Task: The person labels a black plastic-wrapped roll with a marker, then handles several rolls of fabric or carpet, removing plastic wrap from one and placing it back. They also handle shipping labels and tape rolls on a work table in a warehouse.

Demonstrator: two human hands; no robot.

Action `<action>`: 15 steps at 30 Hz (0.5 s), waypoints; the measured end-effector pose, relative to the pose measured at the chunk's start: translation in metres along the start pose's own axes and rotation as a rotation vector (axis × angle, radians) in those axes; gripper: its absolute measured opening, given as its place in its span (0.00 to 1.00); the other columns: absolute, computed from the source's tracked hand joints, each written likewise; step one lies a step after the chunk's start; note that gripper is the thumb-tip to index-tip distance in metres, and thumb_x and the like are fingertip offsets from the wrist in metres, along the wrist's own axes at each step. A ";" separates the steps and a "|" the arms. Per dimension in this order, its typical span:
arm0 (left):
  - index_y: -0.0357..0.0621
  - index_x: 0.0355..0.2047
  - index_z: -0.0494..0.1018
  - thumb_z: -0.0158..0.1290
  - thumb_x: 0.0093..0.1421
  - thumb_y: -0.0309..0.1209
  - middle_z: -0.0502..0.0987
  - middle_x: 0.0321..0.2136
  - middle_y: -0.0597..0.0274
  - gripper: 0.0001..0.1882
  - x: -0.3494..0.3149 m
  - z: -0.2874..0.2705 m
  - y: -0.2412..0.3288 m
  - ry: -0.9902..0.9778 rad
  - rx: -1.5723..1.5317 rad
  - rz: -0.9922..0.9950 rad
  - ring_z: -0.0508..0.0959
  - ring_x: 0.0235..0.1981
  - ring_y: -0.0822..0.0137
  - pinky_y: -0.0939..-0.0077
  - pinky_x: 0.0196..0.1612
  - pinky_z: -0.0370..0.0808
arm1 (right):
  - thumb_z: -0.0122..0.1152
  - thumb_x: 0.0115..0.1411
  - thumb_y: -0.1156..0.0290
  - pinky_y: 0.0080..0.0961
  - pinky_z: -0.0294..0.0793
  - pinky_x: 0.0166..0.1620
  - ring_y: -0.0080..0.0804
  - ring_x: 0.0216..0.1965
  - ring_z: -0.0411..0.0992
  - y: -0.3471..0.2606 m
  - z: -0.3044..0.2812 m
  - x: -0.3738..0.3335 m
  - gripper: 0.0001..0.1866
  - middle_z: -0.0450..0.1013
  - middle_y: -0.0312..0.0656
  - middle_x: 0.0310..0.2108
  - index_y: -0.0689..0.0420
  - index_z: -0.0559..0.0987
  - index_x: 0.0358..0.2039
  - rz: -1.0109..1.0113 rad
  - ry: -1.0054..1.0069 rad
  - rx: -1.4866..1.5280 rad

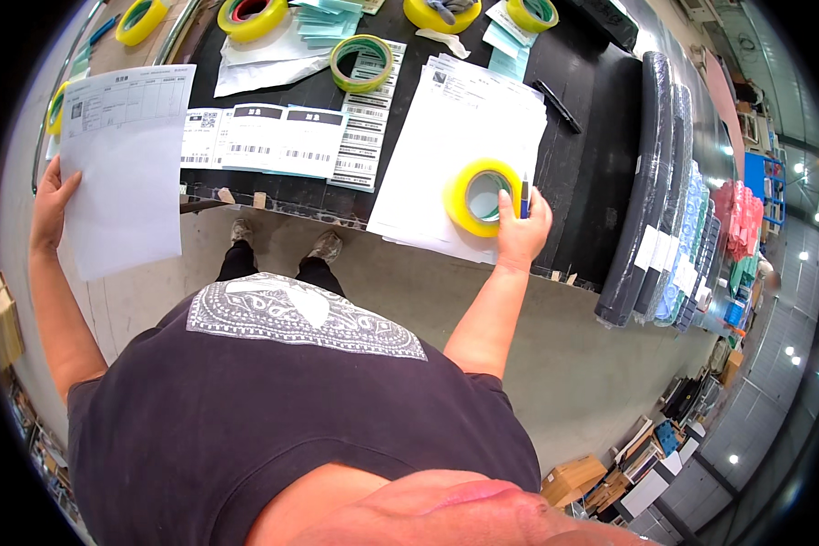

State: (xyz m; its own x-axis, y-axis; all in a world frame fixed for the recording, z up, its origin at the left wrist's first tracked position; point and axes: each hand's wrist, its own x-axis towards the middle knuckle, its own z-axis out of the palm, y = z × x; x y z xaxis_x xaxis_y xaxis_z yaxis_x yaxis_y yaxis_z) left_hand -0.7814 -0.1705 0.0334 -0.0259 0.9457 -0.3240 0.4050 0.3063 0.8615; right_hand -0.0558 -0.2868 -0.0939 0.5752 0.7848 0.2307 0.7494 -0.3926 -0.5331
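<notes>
The top edge crops the table point(601, 136) and the far roll point(442, 28) on it. At the table's left, the sheet point(126, 191) hides most left fingers point(70, 186); its print is unreadably small. At the table's front, the near roll point(458, 202) covers part of the papers point(469, 118).

Hands point(53, 207) point(524, 232) wide apart, both gripping; arms point(65, 314) point(488, 318) outstretched.

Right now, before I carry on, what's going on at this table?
A person stands at a black table. Their left hand holds up a printed sheet by its left edge, off to the left. Their right hand grips the right rim of a yellow tape roll, with a pen at its fingers, over a stack of white sheets. Barcode labels lie between the printed sheet and the stack.
</notes>
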 end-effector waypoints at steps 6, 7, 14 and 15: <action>0.35 0.59 0.65 0.53 0.59 0.26 0.75 0.50 0.61 0.27 -0.027 -0.049 -0.037 0.071 0.089 -0.085 0.73 0.51 0.71 0.75 0.56 0.68 | 0.65 0.60 0.58 0.39 0.68 0.57 0.48 0.55 0.67 -0.030 -0.007 -0.013 0.27 0.67 0.51 0.53 0.61 0.74 0.53 -0.071 0.232 -0.031; 0.35 0.59 0.65 0.54 0.58 0.26 0.75 0.50 0.60 0.27 -0.036 -0.057 -0.044 0.083 0.064 -0.108 0.73 0.51 0.70 0.74 0.56 0.68 | 0.64 0.61 0.59 0.38 0.68 0.57 0.48 0.55 0.67 -0.043 -0.006 -0.016 0.25 0.67 0.51 0.52 0.62 0.74 0.53 -0.092 0.256 -0.001; 0.35 0.55 0.69 0.57 0.52 0.25 0.76 0.47 0.60 0.28 -0.053 -0.108 -0.073 0.160 0.197 -0.169 0.74 0.47 0.69 0.71 0.54 0.70 | 0.51 0.69 0.70 0.26 0.68 0.44 0.29 0.38 0.68 -0.219 0.066 -0.062 0.10 0.69 0.41 0.37 0.65 0.75 0.43 -0.216 -0.234 0.790; 0.34 0.55 0.69 0.58 0.52 0.25 0.76 0.46 0.60 0.28 -0.046 -0.119 -0.080 0.156 0.140 -0.149 0.75 0.46 0.70 0.72 0.53 0.72 | 0.52 0.68 0.71 0.24 0.67 0.41 0.28 0.36 0.66 -0.245 0.079 -0.071 0.08 0.68 0.38 0.35 0.63 0.75 0.40 -0.165 -0.380 0.895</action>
State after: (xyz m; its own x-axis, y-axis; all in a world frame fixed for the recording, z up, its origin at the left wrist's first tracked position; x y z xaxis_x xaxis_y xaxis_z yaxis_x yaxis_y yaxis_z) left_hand -0.9208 -0.2254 0.0260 -0.2310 0.9001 -0.3693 0.5083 0.4353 0.7431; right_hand -0.3058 -0.2081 -0.0443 0.2244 0.9606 0.1642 0.1962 0.1205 -0.9731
